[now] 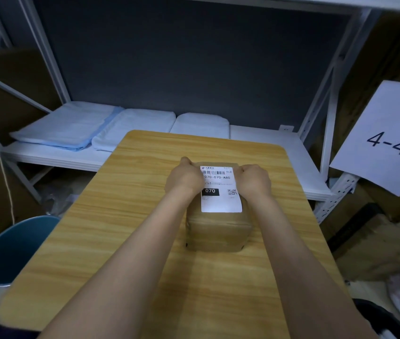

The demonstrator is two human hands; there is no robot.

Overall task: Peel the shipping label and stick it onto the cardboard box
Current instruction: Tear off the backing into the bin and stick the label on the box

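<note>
- Two bare hands press on the top of the cardboard box [218, 228], which stands near the middle of the wooden table [111, 216].
- At the far left, a blue bin [10, 250] stands beside the table's left edge; its lower part is cut off by the table.
- On the white shelf [279, 152] behind the table lie folded white and light-blue cloths [71, 128].
- Left hand [185, 178] is closed in a loose fist, resting on the left edge of the shipping label [219, 189]; its fingertips are hidden.
- The shipping label lies flat on the box top, with a barcode, "070-070-A80", a black field with "070" and a small QR code. The small print is too fine to read.
- Right hand [254, 179] is also curled shut, pressing the label's upper right corner.
- The table is bare in front of the box and on both sides of it.
- At the right, a white sheet [385, 138] reads "4-4"; it hangs tilted at the metal rack [326, 113].
</note>
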